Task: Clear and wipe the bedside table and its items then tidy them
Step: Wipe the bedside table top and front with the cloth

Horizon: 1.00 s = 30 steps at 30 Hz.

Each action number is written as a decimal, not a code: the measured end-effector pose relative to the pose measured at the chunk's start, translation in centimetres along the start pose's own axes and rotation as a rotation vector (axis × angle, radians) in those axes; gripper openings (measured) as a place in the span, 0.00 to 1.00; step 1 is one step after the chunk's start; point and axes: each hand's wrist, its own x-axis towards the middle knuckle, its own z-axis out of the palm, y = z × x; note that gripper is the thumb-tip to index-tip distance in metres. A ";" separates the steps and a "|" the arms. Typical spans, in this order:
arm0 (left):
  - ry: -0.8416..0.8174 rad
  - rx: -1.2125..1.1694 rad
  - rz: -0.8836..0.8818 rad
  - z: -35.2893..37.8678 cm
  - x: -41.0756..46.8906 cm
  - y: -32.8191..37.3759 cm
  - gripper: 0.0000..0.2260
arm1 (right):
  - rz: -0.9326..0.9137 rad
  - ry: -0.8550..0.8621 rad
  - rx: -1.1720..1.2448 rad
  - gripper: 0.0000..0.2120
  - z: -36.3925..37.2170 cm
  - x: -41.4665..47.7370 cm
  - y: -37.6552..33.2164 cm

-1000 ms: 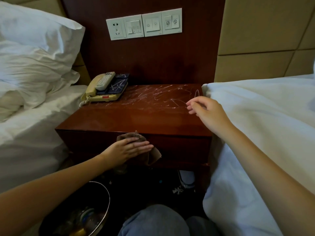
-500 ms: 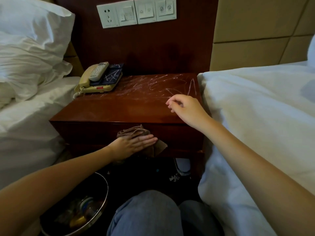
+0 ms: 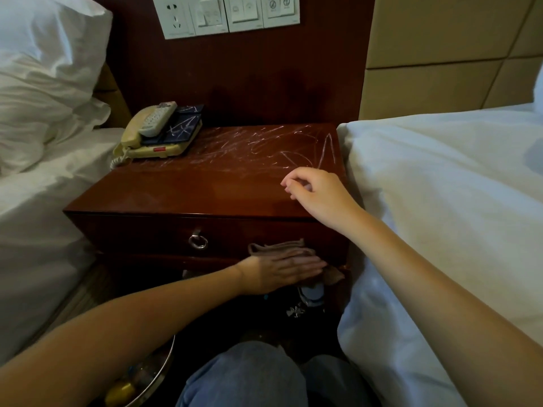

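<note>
The dark red wooden bedside table [image 3: 188, 189] stands between two beds, its far half streaked with white scribbles. My left hand [image 3: 282, 270] lies flat with straight fingers, pressing a brown cloth [image 3: 279, 248] against the right end of the drawer front, right of the metal ring pull [image 3: 198, 241]. My right hand [image 3: 318, 190] hovers over the table's front right corner with loosely curled fingers, holding nothing. At the back left corner sits a beige telephone [image 3: 152, 141] with a white remote control [image 3: 157, 118] lying on it.
White bedding [image 3: 440, 201] presses against the table's right side, and a bed with pillows [image 3: 44, 83] flanks the left. A metal waste bin [image 3: 147, 377] with rubbish stands by my left forearm. My knees [image 3: 249, 374] are below. Wall switches [image 3: 226, 14] hang above.
My left hand has slid the cloth rightward along the drawer front, uncovering the ring pull. My right hand drifted left and toward the front edge. The view moved closer.
</note>
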 end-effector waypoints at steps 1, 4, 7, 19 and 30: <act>-0.040 0.046 0.024 -0.1 1.7 0.6 0.27 | -0.004 0.005 -0.004 0.07 -0.1 0.0 0.1; -0.164 0.052 -0.029 0.5 4.2 2.0 0.27 | -0.004 0.034 0.000 0.07 -0.4 -0.1 0.3; -0.184 0.021 -0.044 0.0 4.3 1.8 0.28 | 0.009 0.004 -0.020 0.08 -0.4 -0.4 0.3; -0.205 0.131 -0.380 1.7 -12.3 1.8 0.35 | -0.040 -0.027 -0.238 0.10 -0.6 -0.6 0.4; -0.114 0.153 0.044 -1.6 5.6 1.8 0.27 | -0.069 -0.139 -0.489 0.14 -0.1 -1.0 0.7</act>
